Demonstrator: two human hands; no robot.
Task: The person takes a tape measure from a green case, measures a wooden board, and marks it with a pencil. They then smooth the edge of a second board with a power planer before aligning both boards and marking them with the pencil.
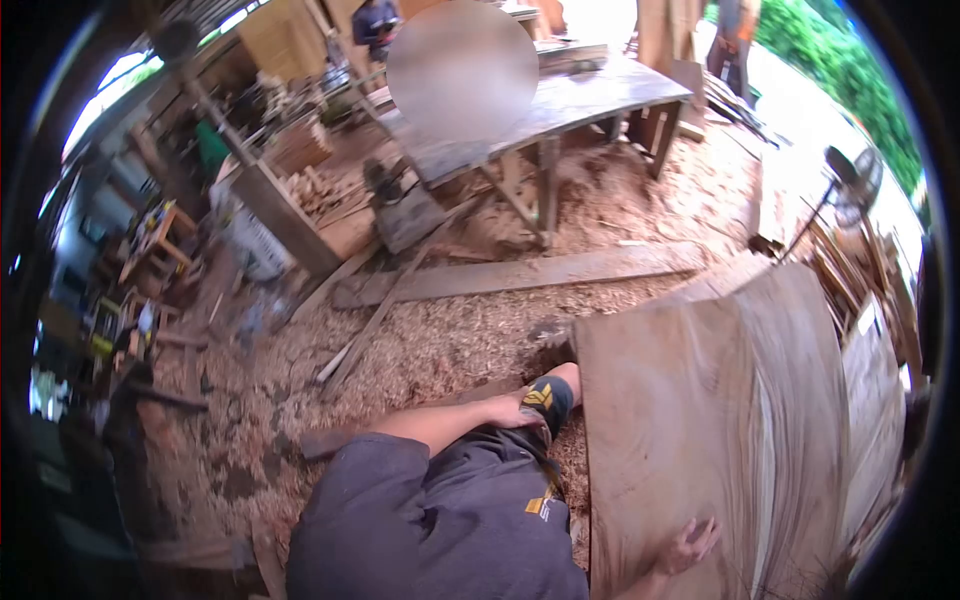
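My right hand (690, 546) lies on a wide brown wooden slab (665, 420) at the right, its fingers apart and nothing held in them. Pale, wavy grain runs along the slab. My left hand (512, 410) rests on my leg near the knee, beside the dark shorts with a yellow mark (541, 396). Its fingers look laid out over the leg, partly hard to make out, and no object shows in it.
Wood shavings (440, 345) cover the floor. A long plank (520, 277) lies ahead, before a large worktable (610, 100). A standing fan (850, 185) and stacked boards are at the right. Another person (374, 25) stands far back; a blurred patch hides part of the scene.
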